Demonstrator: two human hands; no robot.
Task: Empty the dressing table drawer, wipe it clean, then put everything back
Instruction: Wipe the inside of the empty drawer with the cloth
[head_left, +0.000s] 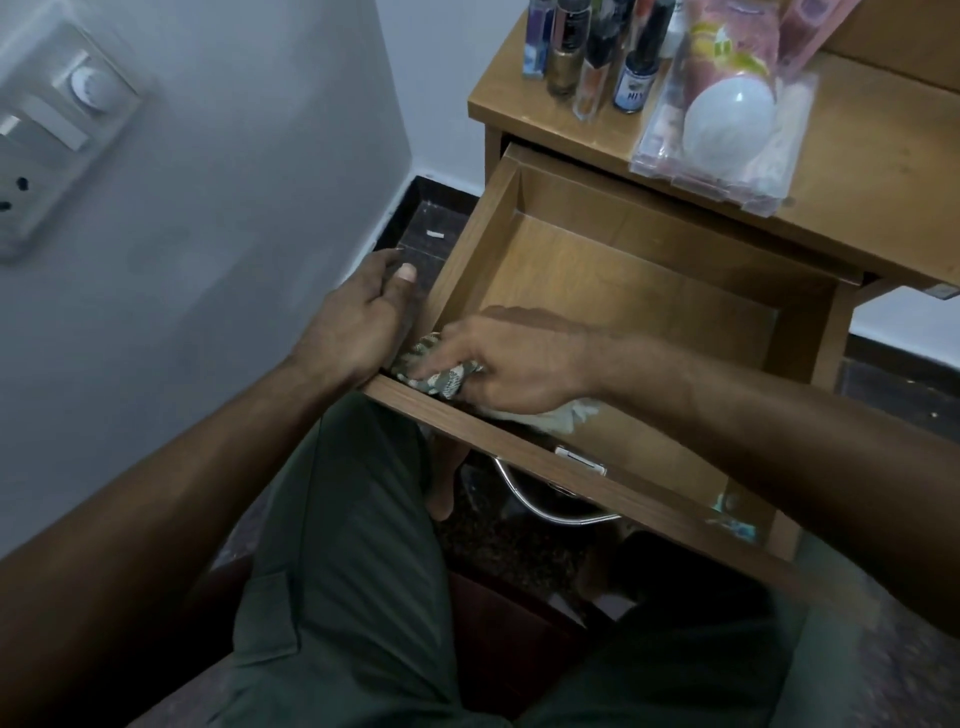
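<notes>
The wooden drawer (613, 291) of the dressing table (883, 171) is pulled out over my lap, and its bottom is bare. My right hand (509, 364) presses a patterned green and white cloth (441, 376) into the drawer's near left corner, fingers curled over it. My left hand (363, 317) grips the drawer's left wall near the front corner, thumb up by the rim. Something small and blue-green (732, 514) lies in the near right corner, blurred.
Several bottles (587, 57) and a clear plastic packet with a white bulb (727, 119) stand on the table top. A wall with a switch panel (52, 135) is at the left. A metal handle (550, 499) hangs under the drawer front. Dark floor lies below.
</notes>
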